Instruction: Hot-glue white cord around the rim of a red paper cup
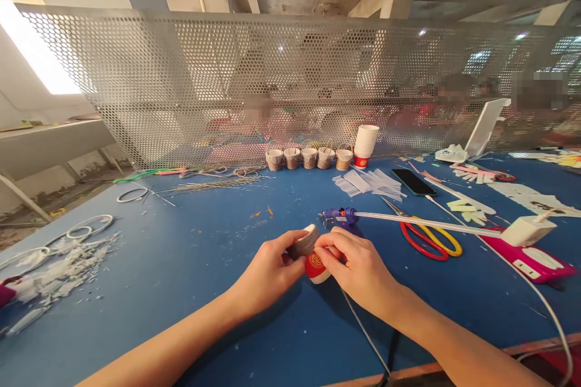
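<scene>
My left hand (pixel 275 266) grips a red and white paper cup (pixel 316 269), its fingers and thumb closed around the part wrapped in grey-brown cord. The cup lies tilted, with a gold print showing on its red band. Beside it, my right hand (pixel 356 260) is closed in a pinch at the cup's side, on the thin cord (pixel 365 329) that runs down toward the table's front edge. The fingertips partly hide the pinched stretch. Just beyond both hands lies a blue hot glue gun (pixel 339 216) with a long white glue stick in its back.
Red-and-yellow-handled scissors (pixel 426 239), a phone (pixel 413 182), white strips (pixel 370 183) and a pink power strip (pixel 529 260) lie right. Several wrapped cups (pixel 309 158) and a cup stack (pixel 367 142) stand before a perforated metal screen (pixel 204 72). White scraps (pixel 68 272) lie left.
</scene>
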Motion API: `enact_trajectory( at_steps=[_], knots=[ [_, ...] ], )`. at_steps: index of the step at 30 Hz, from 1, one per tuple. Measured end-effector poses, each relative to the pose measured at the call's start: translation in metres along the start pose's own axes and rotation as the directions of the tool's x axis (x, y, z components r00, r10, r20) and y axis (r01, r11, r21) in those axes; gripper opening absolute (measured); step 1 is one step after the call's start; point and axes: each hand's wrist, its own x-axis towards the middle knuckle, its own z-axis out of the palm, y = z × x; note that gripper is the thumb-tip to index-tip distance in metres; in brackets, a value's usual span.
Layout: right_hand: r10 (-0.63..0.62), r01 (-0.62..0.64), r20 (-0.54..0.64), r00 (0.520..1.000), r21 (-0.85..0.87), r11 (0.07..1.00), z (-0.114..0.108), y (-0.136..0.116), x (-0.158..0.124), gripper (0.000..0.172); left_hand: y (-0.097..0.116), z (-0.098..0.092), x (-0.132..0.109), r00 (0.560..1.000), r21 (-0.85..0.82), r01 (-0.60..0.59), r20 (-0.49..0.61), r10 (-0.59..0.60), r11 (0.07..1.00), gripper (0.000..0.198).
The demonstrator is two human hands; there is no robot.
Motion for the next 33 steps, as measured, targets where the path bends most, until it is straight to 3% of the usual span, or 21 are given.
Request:
enact_trajectory(
  at_steps=[6, 15, 33],
  knots=[
    [-0.044, 0.044, 0.002, 0.999, 0.023, 0.999, 0.002, 0.001, -0.002, 0.015, 0.001, -0.001, 0.000, 1.000, -0.057, 0.020, 0.009, -0.019, 0.998, 0.040],
    [0.046, -0.046, -0.003, 0.999, -0.030, 0.998, 0.002, 0.005, 0.000, 0.013, 0.007, -0.005, 0.001, 0.999, -0.134, 0.039, 0.012, -0.037, 0.990, 0.039],
    [0.055, -0.059, -0.062, 0.997, -0.064, 0.996, 0.006, 0.006, -0.001, 0.013, 0.008, -0.003, 0.000, 0.998, -0.142, 0.002, -0.058, -0.010, 0.990, 0.022]
  ],
)
